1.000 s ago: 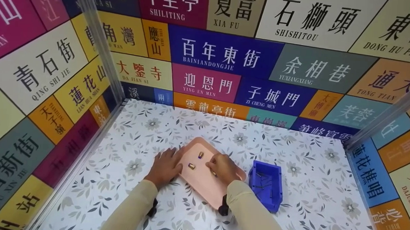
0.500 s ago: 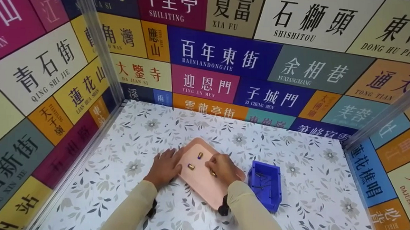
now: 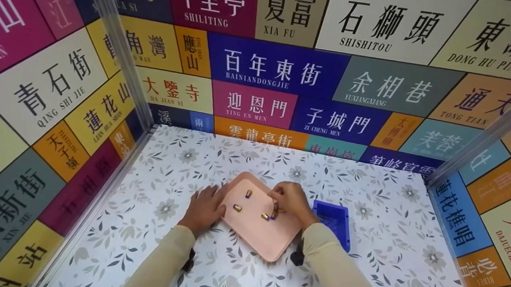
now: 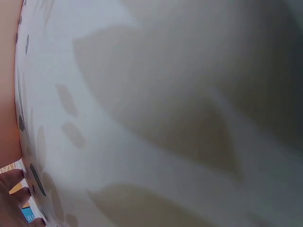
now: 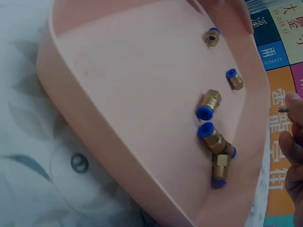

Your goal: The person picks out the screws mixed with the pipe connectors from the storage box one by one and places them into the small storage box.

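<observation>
A pink tray lies on the table with several brass push-in fittings with blue collars in it. One fitting lies toward the far end and another by the left side; more cluster near the right side, among them a fitting. My left hand rests at the tray's left edge, fingers extended. Over the tray's right edge is my right hand, fingers curled. In the right wrist view it pinches a thin metal screw, of which only the tip shows.
To the right of the tray stands a blue bin with thin dark screws inside, partly hidden by the right forearm. Printed sign panels wall in the flower-patterned table at the back and both sides.
My right hand has risen off the fittings in the tray and moved right to its edge, uncovering the cluster there. The left hand stays in place.
</observation>
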A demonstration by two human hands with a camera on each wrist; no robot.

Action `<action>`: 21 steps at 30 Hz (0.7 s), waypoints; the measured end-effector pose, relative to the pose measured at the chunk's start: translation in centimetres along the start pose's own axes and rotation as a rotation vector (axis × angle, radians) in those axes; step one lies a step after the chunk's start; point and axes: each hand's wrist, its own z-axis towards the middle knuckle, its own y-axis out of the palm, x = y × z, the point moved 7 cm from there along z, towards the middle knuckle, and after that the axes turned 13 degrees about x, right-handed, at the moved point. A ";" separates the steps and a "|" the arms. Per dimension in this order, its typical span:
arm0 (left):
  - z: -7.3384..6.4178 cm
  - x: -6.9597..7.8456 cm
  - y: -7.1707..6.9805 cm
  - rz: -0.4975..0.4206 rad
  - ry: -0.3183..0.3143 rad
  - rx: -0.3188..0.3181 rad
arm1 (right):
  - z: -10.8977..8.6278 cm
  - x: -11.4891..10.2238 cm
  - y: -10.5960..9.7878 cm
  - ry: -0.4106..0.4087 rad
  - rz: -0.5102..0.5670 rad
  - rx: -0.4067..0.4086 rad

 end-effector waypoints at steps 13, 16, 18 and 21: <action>-0.1 -0.3 0.1 -0.023 -0.008 0.017 | -3.0 2.2 -9.9 -0.323 -0.066 0.228; 0.0 -0.3 0.1 -0.021 -0.016 0.009 | -4.3 4.1 -11.3 -0.308 -0.095 0.238; 0.0 -0.3 0.1 -0.027 -0.019 0.003 | -5.1 5.2 -12.1 -0.281 -0.106 0.230; 0.1 -0.3 0.1 -0.026 -0.027 -0.004 | -6.1 6.7 -12.8 -0.234 -0.127 0.208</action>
